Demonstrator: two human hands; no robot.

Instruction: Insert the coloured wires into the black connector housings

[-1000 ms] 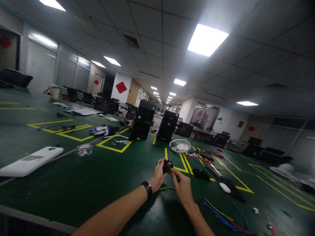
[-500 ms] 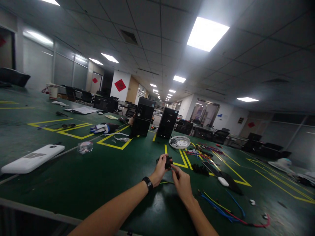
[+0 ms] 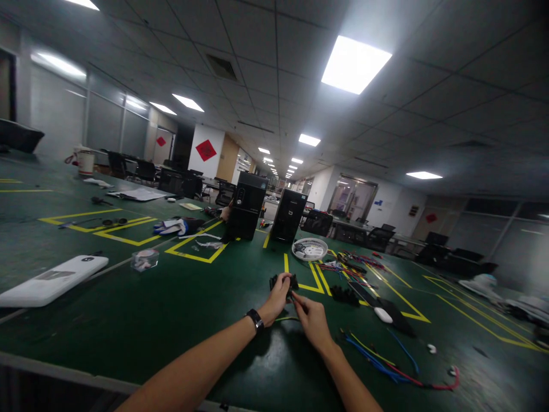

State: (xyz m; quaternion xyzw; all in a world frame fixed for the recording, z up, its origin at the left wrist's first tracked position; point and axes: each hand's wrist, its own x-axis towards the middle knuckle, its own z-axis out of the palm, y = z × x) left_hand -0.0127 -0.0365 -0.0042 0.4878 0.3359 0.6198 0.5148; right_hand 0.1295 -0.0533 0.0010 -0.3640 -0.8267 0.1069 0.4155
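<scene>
My left hand (image 3: pixel 278 297) grips a small black plastic part (image 3: pixel 293 281), whose exact kind I cannot make out. Just beneath that part, my right hand (image 3: pixel 312 316) is closed in a pinch with its fingertips against the lower side; what it pinches is too small to name. A yellow-green wire (image 3: pixel 286 319) shows between the two wrists, partly covered by my right hand. To the right of my forearm lie blue wires (image 3: pixel 377 360) and a red wire (image 3: pixel 435 386) on the green tabletop. Several black parts (image 3: pixel 344 295) sit in a cluster beyond my right hand.
Two black computer cases (image 3: pixel 249 206) stand at the far side, with a round white basket (image 3: pixel 309 250) beside them. Bundled coloured wires (image 3: pixel 355 263) and a white mouse (image 3: pixel 383 315) lie to the right. At left are a white device (image 3: pixel 54 281), a clear bag (image 3: pixel 144 260) and gloves (image 3: pixel 174 226).
The whole view has shifted slightly. Both hands stay together at the black part; my right fingertips have moved a little lower and left, beneath it.
</scene>
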